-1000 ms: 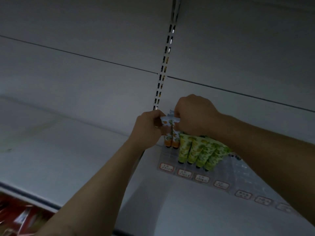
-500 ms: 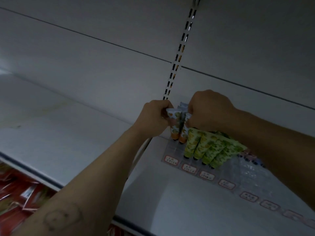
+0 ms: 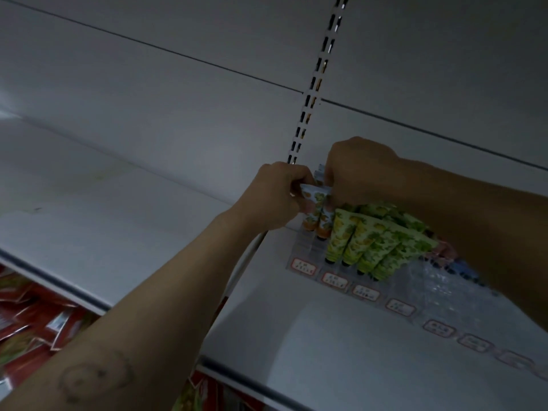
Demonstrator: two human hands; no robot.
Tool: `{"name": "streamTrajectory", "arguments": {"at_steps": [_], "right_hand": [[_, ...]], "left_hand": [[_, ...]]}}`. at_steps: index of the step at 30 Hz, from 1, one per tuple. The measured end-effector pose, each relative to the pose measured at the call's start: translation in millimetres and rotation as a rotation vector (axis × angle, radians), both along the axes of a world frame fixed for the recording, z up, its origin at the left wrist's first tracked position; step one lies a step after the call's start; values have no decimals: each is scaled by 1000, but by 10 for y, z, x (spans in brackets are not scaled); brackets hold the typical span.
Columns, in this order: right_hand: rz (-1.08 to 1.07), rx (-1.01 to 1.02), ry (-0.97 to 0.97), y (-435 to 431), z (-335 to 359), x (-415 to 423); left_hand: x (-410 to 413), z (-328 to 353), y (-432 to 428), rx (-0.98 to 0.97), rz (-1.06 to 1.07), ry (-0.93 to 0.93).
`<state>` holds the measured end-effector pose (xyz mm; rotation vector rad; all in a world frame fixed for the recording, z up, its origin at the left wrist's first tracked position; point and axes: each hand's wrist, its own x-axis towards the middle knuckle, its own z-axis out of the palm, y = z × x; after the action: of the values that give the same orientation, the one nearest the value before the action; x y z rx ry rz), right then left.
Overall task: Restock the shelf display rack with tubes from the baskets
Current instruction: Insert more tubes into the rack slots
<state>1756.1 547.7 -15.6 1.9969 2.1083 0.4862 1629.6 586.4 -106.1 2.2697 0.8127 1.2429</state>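
1. Seating the orange tubes [image 3: 315, 216] cap-down in the clear rack [image 3: 439, 280] looks like the step in hand, at the slots on the rack's end nearest the left hand.
2. Left hand [image 3: 277, 197]: fingers curled, thumb & forefinger pinching the flat crimped end of the front orange tube.
3. Right hand [image 3: 360, 170]: closed, knuckles up, over the tube tops. Fingertips seem to nip the next orange tube, but the contact is mostly hidden.
4. Where: the orange tubes sit between the 2 hands & just below them, caps down in the rack on the shelf [image 3: 326, 351]. Green tubes [image 3: 370, 241] lean in a row under the right wrist, right up against the orange ones.
5. Handling, my guess: small & light, soft-walled, so they'll dent if squeezed mid-body. Glossy skin is prob. a bit slippery.
6. Best hold: the crimped end, which is flat & stiff enough to steer with. Guide the cap in, don't push on the belly.
7. Risk: the row leans, so a knock from the right wrist could tip the green ones domino-style.
8. Other bits: price labels [image 3: 304, 266] along the rack front, below the right hand. Slotted upright [image 3: 314, 84] above both hands. Red packets [image 3: 32, 318] on the level under the left forearm. Baskets not in view.
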Motion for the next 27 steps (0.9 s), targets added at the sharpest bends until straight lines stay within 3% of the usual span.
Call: {"name": "streamTrajectory", "arguments": {"at_steps": [15,20,27], "right_hand": [[116,21,-66,-119,-41,-21],[162,33,26,-170,-45,118],[290,108,186,-238,-17,306]], "left_hand": [[-24,21,-121,59,44,45],[45,53,-59,147,121,85],[122,124,-108,98,125,153]]}}
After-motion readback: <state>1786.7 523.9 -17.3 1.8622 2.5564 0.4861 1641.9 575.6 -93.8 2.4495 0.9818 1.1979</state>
